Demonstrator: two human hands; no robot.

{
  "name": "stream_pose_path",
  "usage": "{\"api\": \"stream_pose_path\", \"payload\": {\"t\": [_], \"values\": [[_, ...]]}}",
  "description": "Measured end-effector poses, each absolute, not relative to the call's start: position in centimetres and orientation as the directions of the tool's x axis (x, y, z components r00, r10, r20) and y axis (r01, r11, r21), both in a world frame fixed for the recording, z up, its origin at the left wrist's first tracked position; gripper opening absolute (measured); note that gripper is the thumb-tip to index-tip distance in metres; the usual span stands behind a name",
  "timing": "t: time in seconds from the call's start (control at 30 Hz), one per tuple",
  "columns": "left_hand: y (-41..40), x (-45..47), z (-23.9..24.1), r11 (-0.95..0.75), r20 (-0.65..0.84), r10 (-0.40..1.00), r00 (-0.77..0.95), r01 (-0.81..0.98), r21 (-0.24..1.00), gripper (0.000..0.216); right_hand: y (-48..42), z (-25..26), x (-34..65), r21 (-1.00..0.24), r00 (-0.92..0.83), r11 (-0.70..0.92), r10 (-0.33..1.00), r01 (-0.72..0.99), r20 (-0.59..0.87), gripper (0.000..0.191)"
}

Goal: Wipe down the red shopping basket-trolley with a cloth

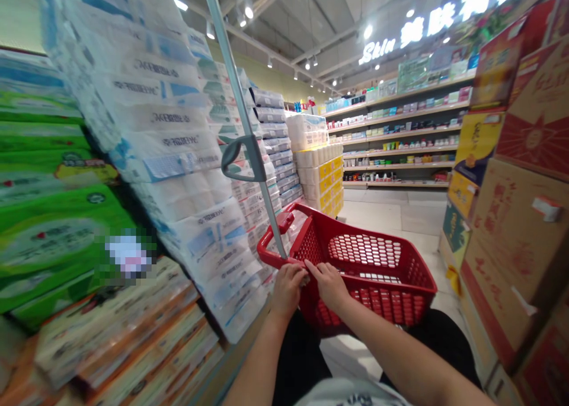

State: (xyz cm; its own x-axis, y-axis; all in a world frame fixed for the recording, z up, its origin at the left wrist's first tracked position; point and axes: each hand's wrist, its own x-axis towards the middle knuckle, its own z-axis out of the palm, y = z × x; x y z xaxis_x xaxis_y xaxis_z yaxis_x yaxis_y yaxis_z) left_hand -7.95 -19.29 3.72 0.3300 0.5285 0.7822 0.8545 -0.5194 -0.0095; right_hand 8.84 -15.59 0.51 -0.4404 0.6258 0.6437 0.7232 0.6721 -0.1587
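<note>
A red plastic shopping basket [377, 284] with lattice sides stands right in front of my knees. Its inside shows no goods. My left hand [288, 286] is closed over the near rim at the corner, close to the foot of the grey pull handle [242, 160]. Beside it, my right hand [328, 283] rests on the same rim, index finger reaching toward the left hand and the other fingers curled. A small pale bit shows by my left fingertips, too small to name. The pull handle leans up and to the left.
Tall stacks of wrapped toilet paper [178, 133] rise on the left, with green tissue packs [57, 234] and flat cartons [142, 335] nearer. Cardboard boxes [520, 246] line the right side. Shelves of small bottles [400, 127] stand at the back, beyond a tiled aisle [377, 210].
</note>
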Motion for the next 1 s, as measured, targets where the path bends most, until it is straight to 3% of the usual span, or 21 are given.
{"api": "stream_pose_path", "payload": {"t": [0.23, 0.47, 0.73, 1.0], "values": [[-19.4, -8.3, 5.4, -0.624, 0.783, 0.501, 0.369, 0.781, 0.032, 0.034, -15.4, 0.1, 8.7, -0.149, -0.438, 0.666, 0.625, 0.731, 0.647, 0.063], [-18.4, -7.6, 9.0, -0.508, 0.895, 0.395, 0.207, 0.861, 0.025, 0.029, -15.6, 0.4, 8.9, -0.127, -0.452, 0.666, 0.620, 0.735, 0.641, 0.065], [-17.3, -7.3, 4.9, -0.457, 0.852, 0.468, 0.235, 0.890, 0.006, 0.029, -15.7, 0.4, 9.0, -0.125, -0.445, 0.660, 0.621, 0.741, 0.645, 0.058], [-18.2, -6.7, 4.3, -0.421, 0.869, 0.460, 0.183, 0.907, 0.032, 0.029, -15.7, 0.4, 9.0, -0.132, -0.445, 0.663, 0.623, 0.737, 0.643, 0.058]]}}
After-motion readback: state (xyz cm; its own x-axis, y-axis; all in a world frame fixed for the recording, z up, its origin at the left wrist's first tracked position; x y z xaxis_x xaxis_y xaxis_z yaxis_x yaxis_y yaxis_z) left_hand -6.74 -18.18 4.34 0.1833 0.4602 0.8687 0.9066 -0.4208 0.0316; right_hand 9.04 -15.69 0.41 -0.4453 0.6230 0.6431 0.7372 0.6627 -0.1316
